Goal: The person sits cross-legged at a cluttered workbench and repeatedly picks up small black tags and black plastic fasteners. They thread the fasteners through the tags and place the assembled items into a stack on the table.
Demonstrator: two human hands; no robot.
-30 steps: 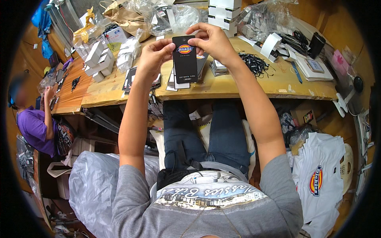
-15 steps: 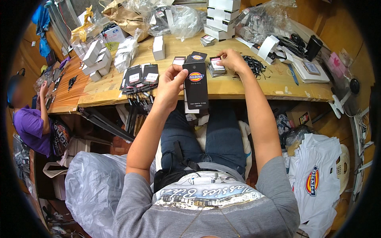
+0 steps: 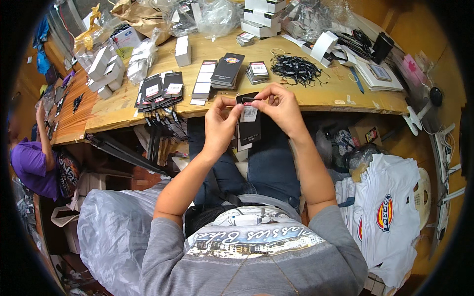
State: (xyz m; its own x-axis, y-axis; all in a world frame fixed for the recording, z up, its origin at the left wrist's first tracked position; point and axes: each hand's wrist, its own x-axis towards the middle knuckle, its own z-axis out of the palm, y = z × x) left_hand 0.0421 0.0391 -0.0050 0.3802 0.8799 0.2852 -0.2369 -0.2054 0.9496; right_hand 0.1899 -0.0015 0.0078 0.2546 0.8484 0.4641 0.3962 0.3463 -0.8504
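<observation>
Just in front of the table's near edge, my left hand (image 3: 221, 124) pinches a black hang tag (image 3: 251, 133) by its upper left side, with white card edges showing behind it. My right hand (image 3: 280, 109) has its thumb and fingers closed on the top of a small white barcode card (image 3: 249, 114), which lies over the face of the hang tag. Beyond my hands stand a stack of black hang tags (image 3: 226, 74), a stack of white cards (image 3: 203, 81) and a pile of small barcode cards (image 3: 257, 70).
A heap of black tag strings (image 3: 297, 70) lies right of the piles. Black tags with barcode cards (image 3: 159, 90) lie on the left, strings hanging over the edge. White boxes (image 3: 263, 17) rise at the back. A person in purple (image 3: 34, 163) sits at far left.
My right hand has come from the small card pile to the hang tag, bringing a barcode card. My left hand still holds the hang tag. The view has shifted slightly.
</observation>
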